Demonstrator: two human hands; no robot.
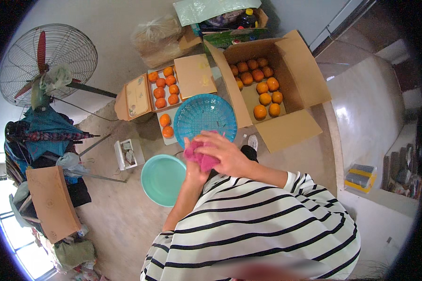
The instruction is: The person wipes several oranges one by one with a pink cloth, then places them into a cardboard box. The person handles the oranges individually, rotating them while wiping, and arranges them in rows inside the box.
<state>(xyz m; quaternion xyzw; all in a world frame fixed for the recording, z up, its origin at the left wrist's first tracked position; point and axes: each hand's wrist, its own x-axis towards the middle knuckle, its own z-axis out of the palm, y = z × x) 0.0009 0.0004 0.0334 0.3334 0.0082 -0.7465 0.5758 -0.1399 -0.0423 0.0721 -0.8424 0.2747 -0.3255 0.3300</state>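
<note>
Both of my hands are closed about a crumpled pink cloth (205,161), in front of my striped shirt. My left hand (196,175) supports it from below and the left. Over the top lies my right hand (230,156), fingers spread across the cloth. A bit of orange shows at the cloth's upper edge; what is wrapped there is mostly hidden. Just beyond my hands is a blue perforated plastic basket (205,112) with a few dark specks in it. A turquoise basin (163,181) stands on the floor at the left, beside my left forearm.
An open cardboard carton (295,77) at the right holds several orange fruits (265,99). Behind the basket, a gift box (137,98) holds more fruits in rows. A small white box (126,154) sits on the floor. The pedestal fan (47,66) stands far left, its legs spreading across the floor.
</note>
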